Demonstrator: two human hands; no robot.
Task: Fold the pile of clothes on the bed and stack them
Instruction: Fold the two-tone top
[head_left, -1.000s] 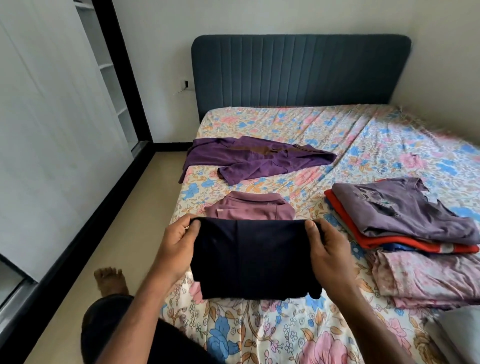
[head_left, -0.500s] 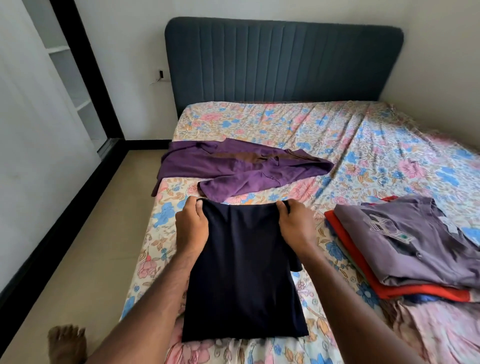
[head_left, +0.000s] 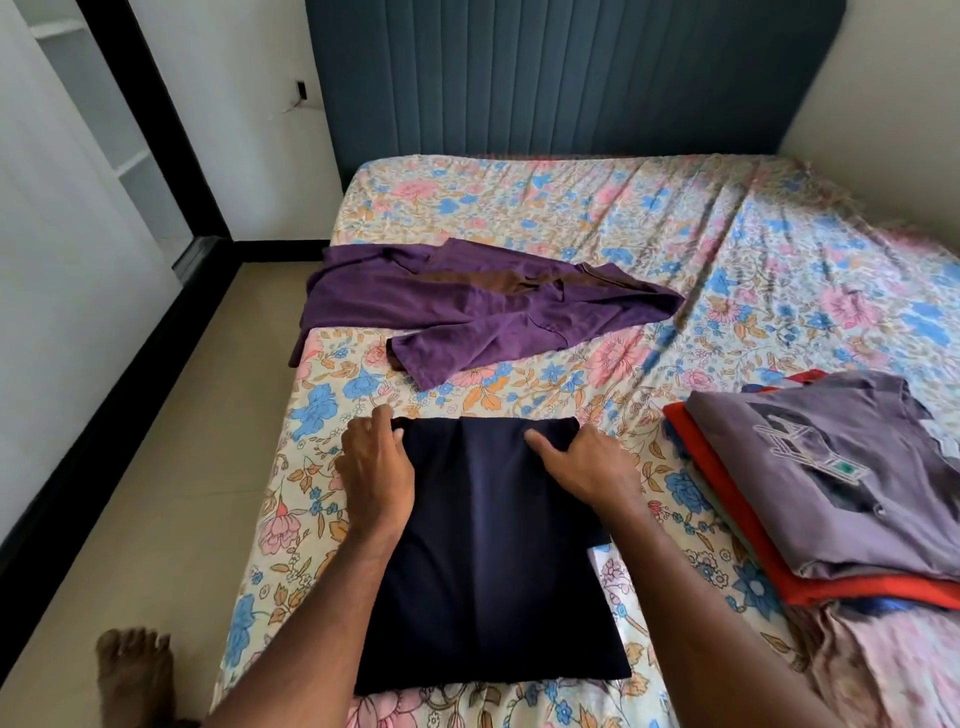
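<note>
Navy shirt (head_left: 493, 561), folded into 1 smooth dark rectangle on the bed (head_left: 597, 218), lies flat while my left hand (head_left: 376, 467) and right hand (head_left: 587, 462) pinch its far corners.

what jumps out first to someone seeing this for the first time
First, the folded dark navy garment lying flat on the floral bed sheet near the front edge, with the left hand and right hand at its far corners. Behind it sprawls an unfolded purple shirt; to the right sits a pile topped by a grey printed shirt.
</note>
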